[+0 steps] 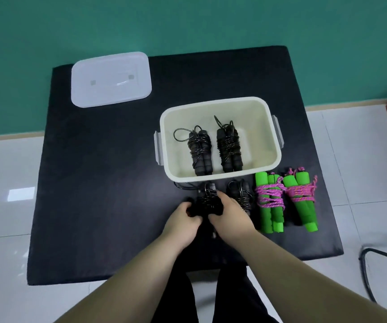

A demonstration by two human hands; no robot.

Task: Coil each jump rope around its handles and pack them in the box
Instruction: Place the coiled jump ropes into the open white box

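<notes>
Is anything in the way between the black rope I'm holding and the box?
Nothing visible. The black foam-handled jump rope in the left hand and right hand sits just in front of the open cream plastic box; its white lid lies far left. Two coiled black ropes inside leave its right half free.

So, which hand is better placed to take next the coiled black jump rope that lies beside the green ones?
The right hand. That coiled black jump rope lies close by its right side, while the left hand is on the other side of the bundle that both hands grip.
</notes>
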